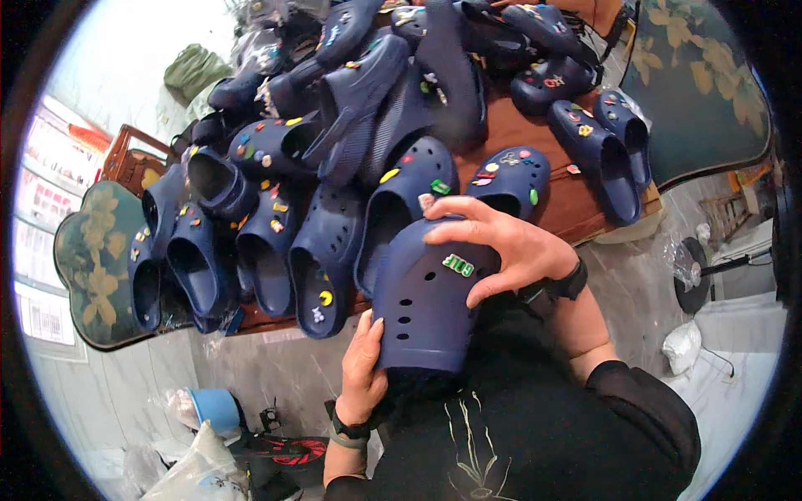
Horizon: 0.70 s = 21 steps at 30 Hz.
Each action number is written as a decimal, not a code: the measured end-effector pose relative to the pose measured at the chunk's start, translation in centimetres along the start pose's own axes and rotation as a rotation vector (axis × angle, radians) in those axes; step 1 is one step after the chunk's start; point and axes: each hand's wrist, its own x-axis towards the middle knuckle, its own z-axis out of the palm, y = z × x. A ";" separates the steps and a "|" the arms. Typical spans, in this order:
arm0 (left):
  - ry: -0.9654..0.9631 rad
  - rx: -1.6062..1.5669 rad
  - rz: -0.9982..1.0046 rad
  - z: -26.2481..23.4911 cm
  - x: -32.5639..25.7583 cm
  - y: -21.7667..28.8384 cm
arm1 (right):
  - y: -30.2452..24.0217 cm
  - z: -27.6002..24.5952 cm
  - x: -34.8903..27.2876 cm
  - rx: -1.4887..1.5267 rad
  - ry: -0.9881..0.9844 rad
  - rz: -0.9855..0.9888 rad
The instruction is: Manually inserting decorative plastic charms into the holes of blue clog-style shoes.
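A dark blue clog [430,342] with round holes is held up close in front of my chest. A small green and white lettered charm [459,265] sits on its upper. My left hand [363,371] grips the clog's left side, fingers along the edge. Curved over its far right part is my right hand [510,250], thumb on the upper and bent fingers at the far edge. By the index fingertip shows a small pinkish charm [427,202]; whether it is pinched or fixed to the clog behind, I cannot tell. That clog [428,159] carries yellow and green charms.
Many more blue clogs with charms lie heaped on a brown-covered table [510,125]. A pair of clogs [597,159] rests at its right. Dark floral chair backs [104,267] flank it. A blue bucket [215,409] and a white bag [196,468] stand on the floor at lower left.
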 end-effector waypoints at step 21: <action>-0.234 -0.204 -0.180 4.6 5.3 -1.9 | 4.9 1.7 -2.7 -0.740 0.566 -0.012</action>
